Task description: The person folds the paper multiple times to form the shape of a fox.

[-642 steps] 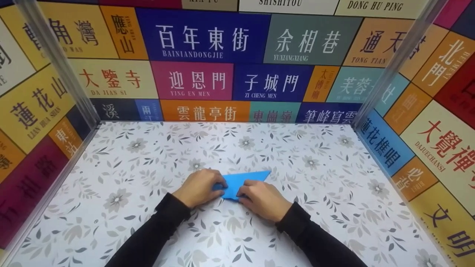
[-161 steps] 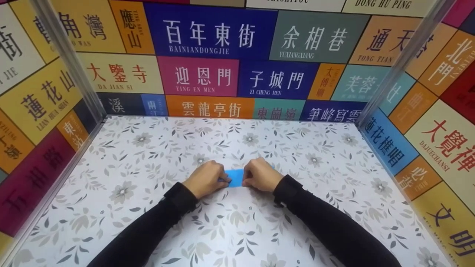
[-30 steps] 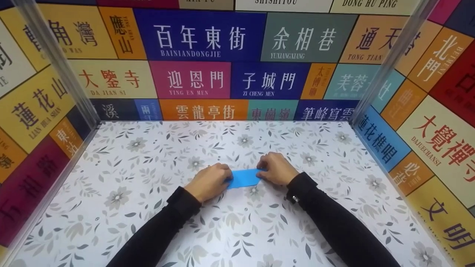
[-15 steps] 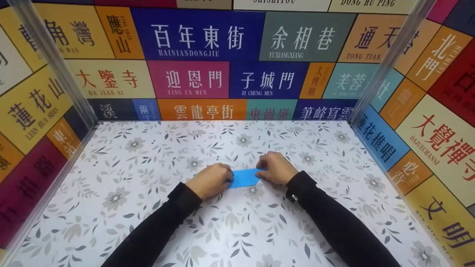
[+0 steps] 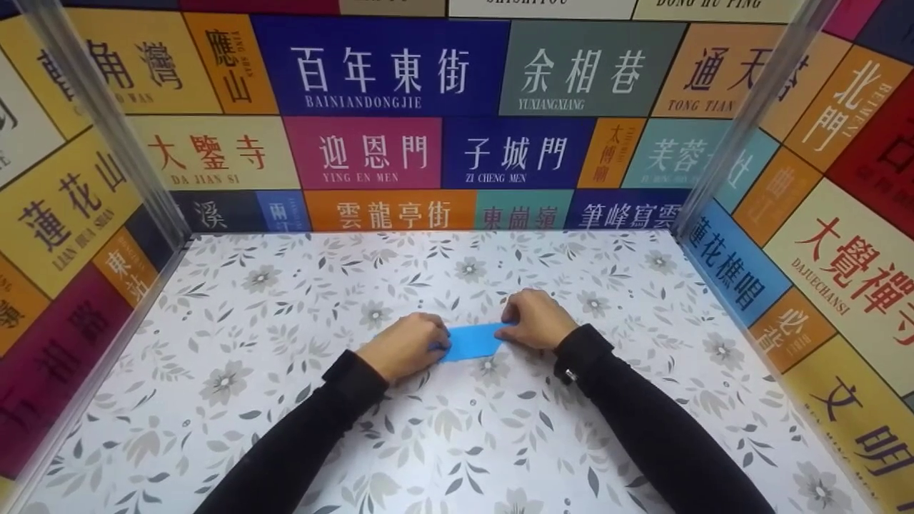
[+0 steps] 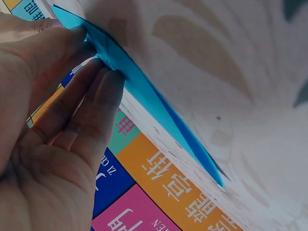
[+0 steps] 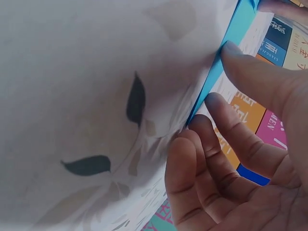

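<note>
1. While both hands are at the paper, the left hand (image 5: 407,348) grips toward one end with bent fingers and thumb; the right hand (image 5: 539,319) pinches the other end.

2. Between them, the folded blue paper (image 5: 471,343) lies just about on the table, near its middle; in the left wrist view it runs on past the fingers to a narrow tip, its layers parted there.

3. Here's the danger, I'd say: those loose layers could slide over each other if one hand pulls harder, and the crease would come out crooked; uneven pressing could leave the edge puffy; too hard a tug might tear or wrinkle it; a slackened pinch could let the fold spring open.

4. Further out, black sleeves (image 5: 282,435) cover both forearms; the flowered table (image 5: 314,285) spreads beneath; the sign-covered back wall (image 5: 385,71) stands well beyond, side walls flanking.

5. As for obstruction, the left hand itself blocks the head view of the paper's far end; the walls look too distant to hinder the arms.
</note>
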Demonstrator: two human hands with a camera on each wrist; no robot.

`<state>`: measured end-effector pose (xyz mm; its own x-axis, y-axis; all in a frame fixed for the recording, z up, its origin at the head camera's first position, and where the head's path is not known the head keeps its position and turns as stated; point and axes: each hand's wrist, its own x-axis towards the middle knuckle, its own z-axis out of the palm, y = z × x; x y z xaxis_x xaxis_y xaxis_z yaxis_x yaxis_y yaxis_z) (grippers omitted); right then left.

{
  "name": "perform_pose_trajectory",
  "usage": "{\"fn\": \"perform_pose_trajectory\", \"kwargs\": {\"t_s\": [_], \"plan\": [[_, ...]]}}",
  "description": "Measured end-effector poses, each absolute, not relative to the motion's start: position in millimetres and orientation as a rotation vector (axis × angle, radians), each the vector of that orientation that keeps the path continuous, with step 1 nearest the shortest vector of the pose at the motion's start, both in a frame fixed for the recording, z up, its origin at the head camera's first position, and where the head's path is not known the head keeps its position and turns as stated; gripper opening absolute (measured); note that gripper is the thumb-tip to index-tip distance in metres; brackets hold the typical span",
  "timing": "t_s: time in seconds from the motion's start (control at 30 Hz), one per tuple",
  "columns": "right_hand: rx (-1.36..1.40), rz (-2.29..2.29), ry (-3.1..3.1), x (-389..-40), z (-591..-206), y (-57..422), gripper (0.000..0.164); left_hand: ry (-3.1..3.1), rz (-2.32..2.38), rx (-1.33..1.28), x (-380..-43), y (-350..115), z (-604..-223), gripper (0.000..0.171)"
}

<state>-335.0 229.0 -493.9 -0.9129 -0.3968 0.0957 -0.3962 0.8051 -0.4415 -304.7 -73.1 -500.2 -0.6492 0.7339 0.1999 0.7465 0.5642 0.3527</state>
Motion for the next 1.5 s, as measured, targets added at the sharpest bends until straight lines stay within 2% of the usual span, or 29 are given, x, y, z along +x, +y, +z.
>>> {"fn": "perform_pose_trajectory", "kwargs": {"t_s": [0.27, 0.5, 1.3, 1.5], "plan": [[-0.618, -0.731, 2.973, -335.9, -490.0, 228.9, 0.029, -2.731, -0.658, -1.303, -306.2, -73.8, -499.8, 0.014], [-0.571, -0.746, 2.943, -335.8, -486.8, 229.6, 0.035, -2.747, -0.664, -1.275, -309.6, -73.4, -501.3, 0.013], [-0.569, -0.792, 2.899, -331.6, -489.2, 224.5, 0.032, -2.765, -0.678, -1.267, -305.5, -76.1, -504.7, 0.012], [-0.622, -0.856, 2.930, -333.4, -485.5, 223.9, 0.022, -2.707, -0.667, -1.296, -308.5, -75.6, -504.4, 0.011]]}}
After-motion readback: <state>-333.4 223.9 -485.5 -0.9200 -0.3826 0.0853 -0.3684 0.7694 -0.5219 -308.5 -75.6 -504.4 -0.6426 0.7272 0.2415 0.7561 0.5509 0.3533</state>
